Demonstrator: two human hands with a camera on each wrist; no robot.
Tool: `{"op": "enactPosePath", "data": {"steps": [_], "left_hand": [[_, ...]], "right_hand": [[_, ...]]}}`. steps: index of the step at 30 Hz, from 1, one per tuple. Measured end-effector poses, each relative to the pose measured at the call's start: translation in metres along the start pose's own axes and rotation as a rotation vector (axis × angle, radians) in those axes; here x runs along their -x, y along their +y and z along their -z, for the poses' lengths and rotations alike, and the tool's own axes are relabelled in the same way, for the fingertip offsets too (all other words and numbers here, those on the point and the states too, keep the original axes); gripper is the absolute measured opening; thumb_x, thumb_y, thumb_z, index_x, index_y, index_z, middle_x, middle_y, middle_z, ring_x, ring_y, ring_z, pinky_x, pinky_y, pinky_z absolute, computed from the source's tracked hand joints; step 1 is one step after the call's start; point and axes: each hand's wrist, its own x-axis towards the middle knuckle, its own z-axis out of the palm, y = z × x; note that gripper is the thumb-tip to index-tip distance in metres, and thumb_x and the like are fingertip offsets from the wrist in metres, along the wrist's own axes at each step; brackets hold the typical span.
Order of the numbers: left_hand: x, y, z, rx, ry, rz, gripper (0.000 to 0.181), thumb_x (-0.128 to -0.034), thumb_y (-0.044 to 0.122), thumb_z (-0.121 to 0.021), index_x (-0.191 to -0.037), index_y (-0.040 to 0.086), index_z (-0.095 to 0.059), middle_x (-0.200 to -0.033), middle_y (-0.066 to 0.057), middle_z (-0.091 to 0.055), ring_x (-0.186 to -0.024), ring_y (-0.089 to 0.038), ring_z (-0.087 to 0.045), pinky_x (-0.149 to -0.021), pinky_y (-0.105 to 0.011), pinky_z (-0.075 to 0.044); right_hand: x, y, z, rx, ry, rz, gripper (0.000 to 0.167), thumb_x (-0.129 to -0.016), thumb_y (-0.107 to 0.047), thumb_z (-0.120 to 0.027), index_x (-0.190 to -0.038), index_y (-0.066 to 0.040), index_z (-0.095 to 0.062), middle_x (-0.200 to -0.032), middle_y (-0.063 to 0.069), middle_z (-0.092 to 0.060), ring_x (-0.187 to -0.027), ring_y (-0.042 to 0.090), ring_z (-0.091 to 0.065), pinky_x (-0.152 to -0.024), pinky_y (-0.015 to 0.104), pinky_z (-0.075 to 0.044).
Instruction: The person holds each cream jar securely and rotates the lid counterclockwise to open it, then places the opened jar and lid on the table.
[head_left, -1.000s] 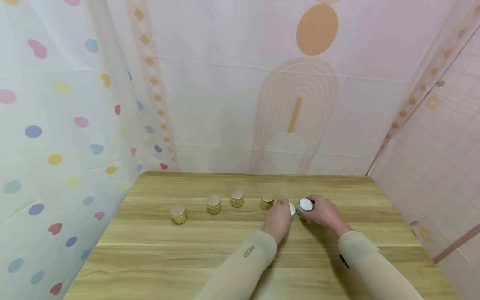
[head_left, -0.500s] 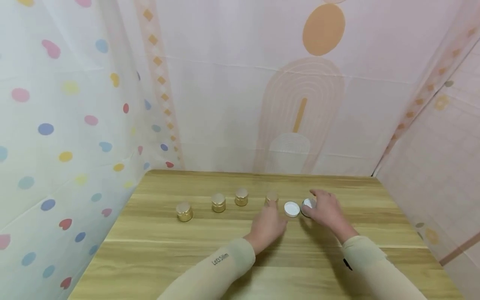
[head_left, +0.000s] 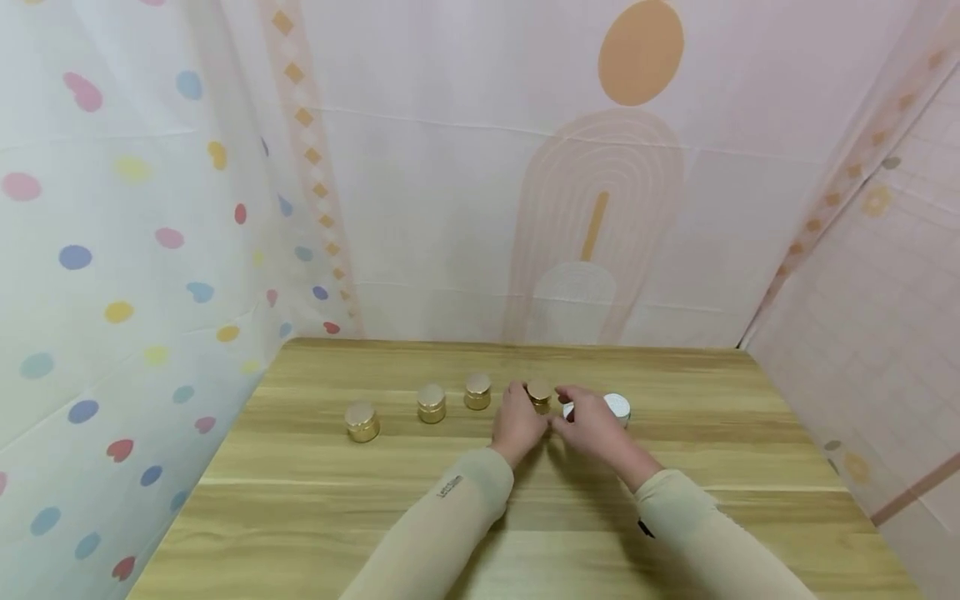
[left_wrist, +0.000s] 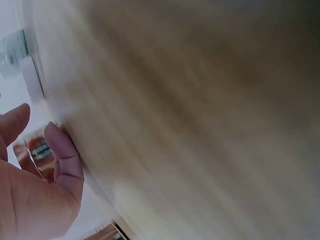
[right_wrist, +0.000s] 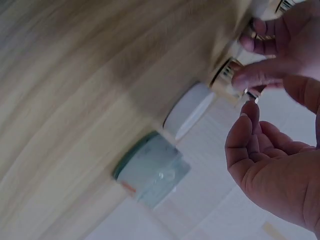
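Observation:
A gold lidded jar (head_left: 539,390) stands between my two hands on the wooden table. My left hand (head_left: 517,427) holds it from the near left, and the right wrist view shows those fingers at the gold jar (right_wrist: 230,75). My right hand (head_left: 594,427) hovers just right of it with fingers loosely bent, holding nothing. Partly behind the right hand lies a white-lined lid (head_left: 567,411), seen as a white disc (right_wrist: 189,111) in the right wrist view. Beyond it stands an uncovered glass jar (right_wrist: 152,167), white on top in the head view.
To the left, three more gold lidded jars stand apart: one (head_left: 478,392) nearest the hands, another (head_left: 432,403), and the farthest (head_left: 362,422). Behind the wooden table (head_left: 315,508) hangs a patterned curtain (head_left: 420,208), with a dotted one (head_left: 150,275) at the left.
My left hand has let go of the white-lined lid and moved left to the gold jar. My right hand has left the uncovered jar and moved left towards the same gold jar.

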Motion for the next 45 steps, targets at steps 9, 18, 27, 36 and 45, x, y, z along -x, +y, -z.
{"op": "enactPosePath", "data": {"steps": [9,18,27,36,45], "left_hand": [[-0.01,-0.015,0.003,-0.051,0.027,-0.047,0.055,-0.0797,0.025,-0.093,-0.121,0.003,-0.066,-0.113,-0.016,-0.076,-0.108,-0.038,-0.074,-0.09,-0.052,-0.061],[-0.005,-0.025,0.007,-0.156,-0.044,-0.274,0.036,-0.082,0.021,-0.088,-0.103,0.007,-0.063,-0.088,-0.005,-0.071,-0.077,-0.02,-0.067,-0.066,-0.037,-0.056],[0.025,-0.025,0.042,-0.256,-0.113,-0.412,0.047,-0.0828,0.031,-0.09,-0.124,0.016,-0.071,-0.121,-0.008,-0.073,-0.103,-0.024,-0.071,-0.086,-0.042,-0.061],[0.046,-0.048,0.07,-0.429,-0.057,-0.611,0.037,-0.0767,0.039,-0.091,-0.106,0.021,-0.078,-0.094,0.007,-0.073,-0.076,-0.005,-0.06,-0.062,-0.022,-0.044],[0.048,-0.059,0.083,-0.329,-0.126,-0.637,0.024,-0.0734,0.032,-0.092,-0.089,0.025,-0.075,-0.072,0.013,-0.066,-0.062,0.002,-0.046,-0.056,-0.017,-0.039]], "right_hand": [[-0.004,-0.004,-0.013,0.009,-0.009,-0.031,0.047,-0.099,-0.014,-0.072,-0.141,0.007,-0.062,-0.128,0.022,-0.074,-0.101,0.026,-0.074,-0.086,0.043,-0.062],[-0.004,-0.001,-0.009,-0.006,-0.002,-0.082,0.047,-0.103,-0.024,-0.07,-0.14,0.005,-0.063,-0.125,0.019,-0.075,-0.105,0.028,-0.075,-0.087,0.044,-0.062],[0.0,-0.001,0.0,-0.161,-0.131,-0.102,0.049,-0.104,-0.038,-0.071,-0.136,-0.001,-0.07,-0.121,0.011,-0.078,-0.109,0.026,-0.075,-0.089,0.043,-0.063],[0.012,-0.009,-0.006,-0.426,-0.386,-0.077,0.033,-0.101,-0.032,-0.074,-0.117,-0.003,-0.078,-0.104,0.005,-0.08,-0.093,0.02,-0.075,-0.084,0.042,-0.063],[0.018,-0.021,-0.015,-0.378,-0.356,0.026,0.035,-0.095,-0.026,-0.083,-0.121,-0.004,-0.077,-0.1,0.003,-0.08,-0.087,0.009,-0.071,-0.075,0.027,-0.059]]}}
